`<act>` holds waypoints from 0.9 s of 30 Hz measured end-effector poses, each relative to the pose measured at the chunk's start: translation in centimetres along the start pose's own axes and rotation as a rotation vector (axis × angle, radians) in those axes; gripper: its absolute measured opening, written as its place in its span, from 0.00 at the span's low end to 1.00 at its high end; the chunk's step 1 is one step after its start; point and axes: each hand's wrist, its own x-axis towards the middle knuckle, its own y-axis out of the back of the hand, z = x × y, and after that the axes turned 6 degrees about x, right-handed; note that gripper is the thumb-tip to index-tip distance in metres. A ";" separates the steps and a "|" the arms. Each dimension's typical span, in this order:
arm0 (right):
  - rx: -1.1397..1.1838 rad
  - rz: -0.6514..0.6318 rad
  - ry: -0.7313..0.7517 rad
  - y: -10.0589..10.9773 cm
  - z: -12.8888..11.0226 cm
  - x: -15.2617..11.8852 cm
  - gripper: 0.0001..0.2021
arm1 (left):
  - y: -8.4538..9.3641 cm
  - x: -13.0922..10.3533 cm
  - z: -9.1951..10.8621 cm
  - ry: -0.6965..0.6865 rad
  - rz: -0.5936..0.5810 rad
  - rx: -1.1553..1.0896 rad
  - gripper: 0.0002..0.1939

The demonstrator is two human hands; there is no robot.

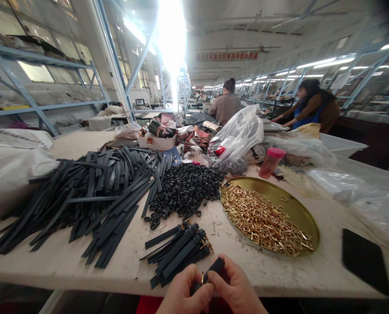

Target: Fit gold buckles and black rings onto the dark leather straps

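Pinching a dark strap (216,266) at the table's near edge, we have the fingers of our left hand (184,290) and right hand (235,285) closed on it, thumbs on top, with a small gold fitting (203,276) between them. The strap looks light and bendable but springy, probably a little smooth; we judge the grip surest on the flat band just beside the metal, since the fitting seems small and apt to twist or slip. Just beyond lies a bundle of fitted straps (181,253), then a heap of black loops (188,185). Long dark strips (99,179) spread to the left across the table (60,270); to the right, a round tray (314,222) holds loose gold fittings (263,218).
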 end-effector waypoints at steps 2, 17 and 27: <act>0.014 -0.021 -0.017 0.0 0.2 0.4 0.12 | 0.5 0.4 0.0 0.017 -0.044 0.014 0.16; -0.303 -0.115 0.090 0.2 -2.8 5.0 0.09 | 2.9 3.4 1.7 -0.057 -0.013 -0.013 0.14; -0.800 -0.137 0.260 3.2 -2.9 13.8 0.07 | 3.5 4.3 1.6 -0.088 0.034 -0.173 0.20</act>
